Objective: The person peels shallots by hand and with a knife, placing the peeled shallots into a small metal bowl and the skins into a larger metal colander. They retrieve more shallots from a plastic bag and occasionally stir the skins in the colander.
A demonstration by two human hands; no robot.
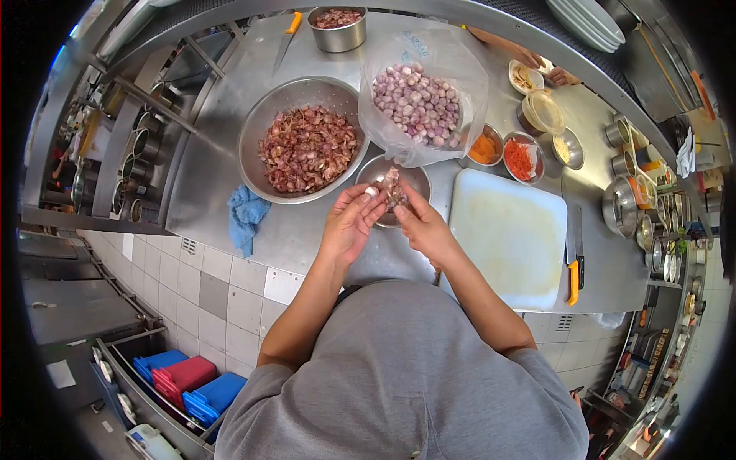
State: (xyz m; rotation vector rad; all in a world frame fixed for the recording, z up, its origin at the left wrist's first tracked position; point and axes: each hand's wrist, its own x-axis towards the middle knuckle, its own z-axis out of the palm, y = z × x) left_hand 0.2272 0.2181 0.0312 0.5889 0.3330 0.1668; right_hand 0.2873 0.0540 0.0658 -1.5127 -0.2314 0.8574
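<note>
My left hand (351, 221) and my right hand (420, 224) meet over a small steel bowl (368, 173) on the steel counter. Together they pinch a small shallot (392, 186) with loose pinkish skin hanging from it. Just beyond, a clear plastic bag (460, 69) holds several peeled purple shallots (418, 103). To the left of it a large steel bowl (264, 123) is heaped with reddish shallot skins (307, 148).
A white cutting board (510, 234) lies to the right, with an orange-handled knife (573, 264) beside it. A blue cloth (245, 215) sits at the counter edge. Small bowls of orange and red ingredients (506, 153), a steel pot (337, 31) and another person's hands (537, 65) are farther back.
</note>
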